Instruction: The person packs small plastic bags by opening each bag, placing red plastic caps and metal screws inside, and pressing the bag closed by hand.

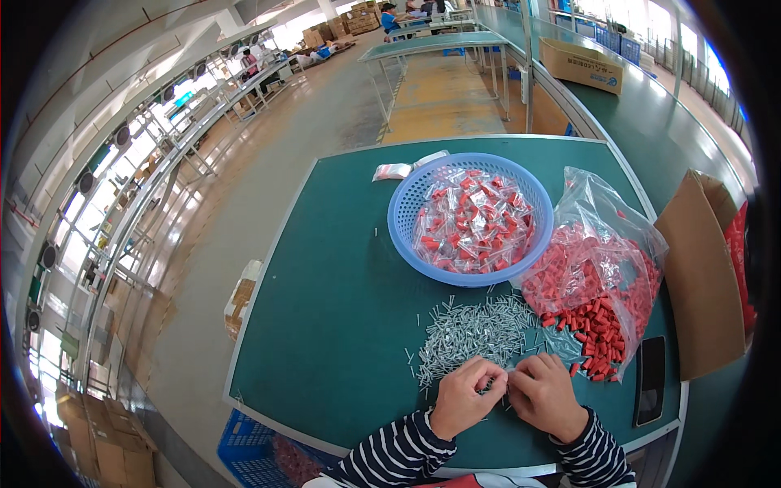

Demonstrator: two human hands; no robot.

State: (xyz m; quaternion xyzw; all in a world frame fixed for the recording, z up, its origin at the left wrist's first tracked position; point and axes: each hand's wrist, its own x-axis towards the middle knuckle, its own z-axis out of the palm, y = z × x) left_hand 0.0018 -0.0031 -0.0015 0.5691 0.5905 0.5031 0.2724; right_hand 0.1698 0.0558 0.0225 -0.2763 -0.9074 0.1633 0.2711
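Left hand [468, 398] and right hand [549, 394] nearly meet beside the pins [476, 329]

Both hands are curled, fingertips drawn in toward thumbs and turned to each other, with only a narrow gap between them. Whether either hand pinches something is too small and too hidden to tell. Striped sleeves [390, 455] cover the forearms behind them.

The pins, small and metallic, lie heaped on the green surface [317, 285] just ahead of the hands, with some strays left of the heap and a few close by the fingers. Ahead and to the right of the right hand, red caps [602, 333] spill from the mouth of a clear bag [598, 244], which holds many more.

Straight ahead of both hands, past the pins, stands a blue basket [401, 236], round and perforated, filled with clear packets [476, 220] with red pieces inside. Farther off, behind its left rim, lie white packets [393, 172].

To the right of the right hand, a dark phone [649, 382] lies near the surface's edge; beyond it stands an open carton [704, 276]. Left of the left hand and lower down, a blue crate [248, 451] sits beside the surface.
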